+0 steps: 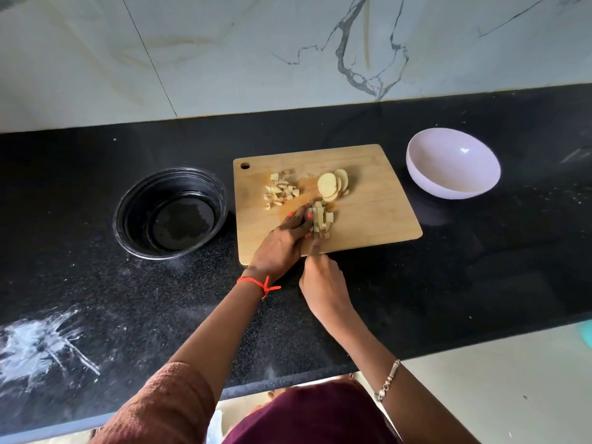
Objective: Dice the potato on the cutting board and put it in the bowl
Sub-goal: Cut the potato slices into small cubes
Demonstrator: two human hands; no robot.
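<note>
Head view, looking down along both forearms. Reaches the left hand (282, 241) over the near edge of the cutting board (368, 200), palm down, fingertips bent and clamped on a cluster of potato strips (323, 219) toward the front middle of the board. Holds the right hand (322, 280) just behind, at the board's near edge, fist wrapped round a knife (315, 246) with the blade pointing away into the strips. Can barely make out the knife: handle buried in the fist, blade a dark blur between the two hands. Cannot tell how many strips lie under the left fingers. Finds the rest of the potato on the same board: a fanned stack of round slices (333, 185) beyond the strips, a loose heap of diced pieces (280, 190) to their left. Sees the pale bowl (448, 190) on the black counter (480, 267) to the right of the board, apart from it, and a black bowl (134, 200) just left of the board. Notes a red thread (259, 283) at the left wrist, a bracelet (389, 379) on the right forearm, a white smear (38, 344) on the counter at near left, a marble wall (224, 59) behind
</note>
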